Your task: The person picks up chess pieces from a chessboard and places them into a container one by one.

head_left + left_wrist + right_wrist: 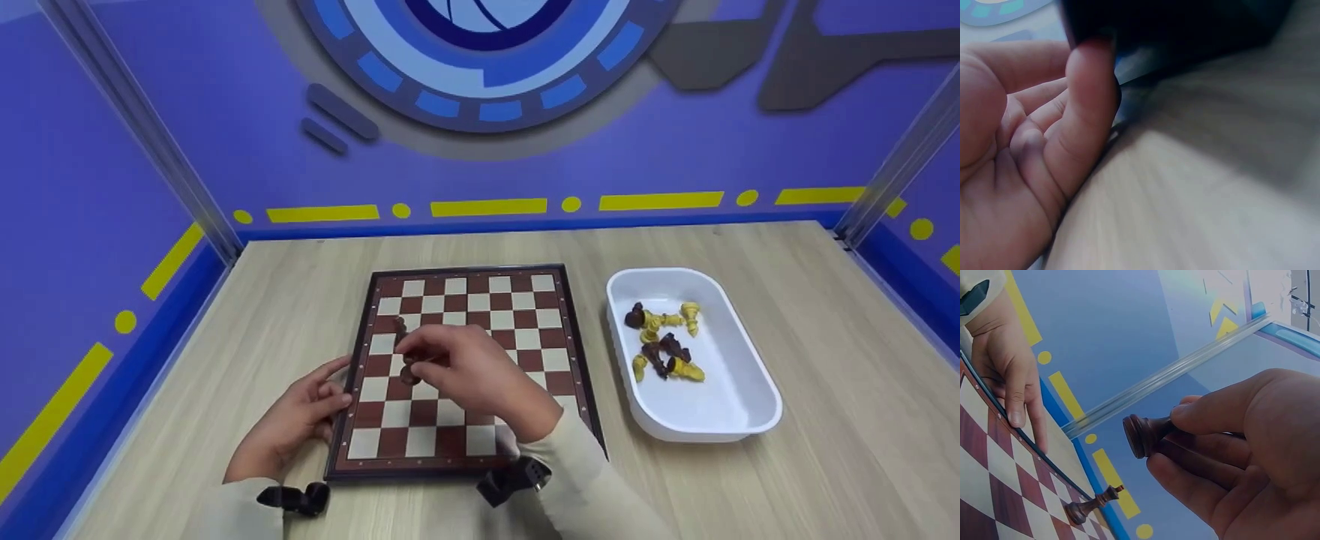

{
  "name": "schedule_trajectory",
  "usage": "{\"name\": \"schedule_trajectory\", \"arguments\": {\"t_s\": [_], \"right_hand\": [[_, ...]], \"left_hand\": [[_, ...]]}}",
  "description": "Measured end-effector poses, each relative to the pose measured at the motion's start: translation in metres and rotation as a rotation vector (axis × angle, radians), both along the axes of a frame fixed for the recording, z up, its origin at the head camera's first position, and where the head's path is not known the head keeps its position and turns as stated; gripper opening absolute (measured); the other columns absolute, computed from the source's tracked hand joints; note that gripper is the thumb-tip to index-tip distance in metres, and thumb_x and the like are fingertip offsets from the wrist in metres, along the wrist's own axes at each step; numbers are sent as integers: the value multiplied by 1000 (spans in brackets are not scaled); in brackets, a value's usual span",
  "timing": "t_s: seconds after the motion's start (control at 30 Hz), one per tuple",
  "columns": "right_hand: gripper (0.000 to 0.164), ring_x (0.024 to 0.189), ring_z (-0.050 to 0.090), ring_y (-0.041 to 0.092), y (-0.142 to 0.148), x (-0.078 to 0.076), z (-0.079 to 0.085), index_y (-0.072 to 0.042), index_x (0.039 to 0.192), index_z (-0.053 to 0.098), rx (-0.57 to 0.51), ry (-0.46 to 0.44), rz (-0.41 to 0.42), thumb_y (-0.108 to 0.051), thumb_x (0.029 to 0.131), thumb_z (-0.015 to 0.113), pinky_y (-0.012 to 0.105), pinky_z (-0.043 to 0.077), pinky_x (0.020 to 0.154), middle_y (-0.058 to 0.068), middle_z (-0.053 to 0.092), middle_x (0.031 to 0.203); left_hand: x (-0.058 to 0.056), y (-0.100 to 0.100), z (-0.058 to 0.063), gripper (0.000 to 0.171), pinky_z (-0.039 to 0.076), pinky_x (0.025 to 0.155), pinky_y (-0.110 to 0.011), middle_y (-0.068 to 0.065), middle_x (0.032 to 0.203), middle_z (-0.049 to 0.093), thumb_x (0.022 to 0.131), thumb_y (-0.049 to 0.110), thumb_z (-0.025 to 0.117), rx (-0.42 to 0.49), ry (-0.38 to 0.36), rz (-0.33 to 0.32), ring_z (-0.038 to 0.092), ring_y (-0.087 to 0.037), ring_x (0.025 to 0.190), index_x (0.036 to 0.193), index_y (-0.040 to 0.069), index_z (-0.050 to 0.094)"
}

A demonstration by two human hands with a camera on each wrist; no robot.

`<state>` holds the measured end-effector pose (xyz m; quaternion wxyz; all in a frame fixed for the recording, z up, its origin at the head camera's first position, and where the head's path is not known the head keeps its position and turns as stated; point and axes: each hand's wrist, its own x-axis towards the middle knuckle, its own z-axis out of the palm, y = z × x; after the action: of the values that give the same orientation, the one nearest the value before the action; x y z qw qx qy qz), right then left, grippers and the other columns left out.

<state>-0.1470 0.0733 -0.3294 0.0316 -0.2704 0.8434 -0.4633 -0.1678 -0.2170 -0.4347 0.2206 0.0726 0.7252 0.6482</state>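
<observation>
The chessboard (420,442) of brown and cream squares lies flat on the table. Thumb and index fingertip of my left hand (296,416) touch its left edge, the fingers fairly straight; the left wrist view shows a fingertip (1089,67) against the dark side. Over the board's left half, my right hand (480,371) pinches a dark brown chess piece (1143,436) between thumb and fingers. Its round base points away from the palm and its top is hidden in the grip. Another dark chess piece (1086,506) stands upright on the board, just beyond the right hand.
Right of the board stands a white plastic tray (742,405). Several yellow chess pieces (686,369) and dark ones (675,346) lie jumbled in it. A purple-blue panel wall (225,112) with yellow marks borders the wooden table (847,360).
</observation>
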Motion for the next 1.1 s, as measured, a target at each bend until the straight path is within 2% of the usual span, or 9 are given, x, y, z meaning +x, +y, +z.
{"name": "schedule_trajectory", "arguments": {"t_s": [0.27,0.43,0.77,0.9,1.1], "right_hand": [[22,88,65,2,7,-1,5,-22,112,69,1,17,7,-14,93,63,20,55,78,-6,72,102],[22,89,66,3,9,-1,6,-20,113,69,4,11,6,-14,93,64,21,55,78,-6,71,102],[21,85,66,3,16,-3,8,-20,109,69,-36,-4,17,-10,93,61,23,55,77,-7,71,97],[20,83,65,4,18,-3,10,-20,109,70,-54,-26,-2,-10,93,62,24,55,75,-7,70,95],[21,86,65,4,24,-3,12,-20,111,69,-47,-30,-25,-12,92,63,24,56,79,-6,70,98]], "left_hand": [[0,-1,0,72,58,49,-30,0,89,61,97,13,59,-1,9,-6,65,-12,59,155,13,18],[-1,-1,0,71,58,50,-31,-2,90,63,97,14,58,-25,22,-13,65,-13,59,155,12,18],[0,-1,-1,73,57,49,-28,2,88,60,97,13,59,8,2,-5,63,-11,57,156,12,16],[1,-1,-1,73,57,48,-28,3,86,58,97,13,59,30,-14,1,63,-10,57,156,12,16],[1,0,0,72,57,49,-29,2,87,59,97,12,58,25,-16,4,64,-11,58,156,12,16]]}}
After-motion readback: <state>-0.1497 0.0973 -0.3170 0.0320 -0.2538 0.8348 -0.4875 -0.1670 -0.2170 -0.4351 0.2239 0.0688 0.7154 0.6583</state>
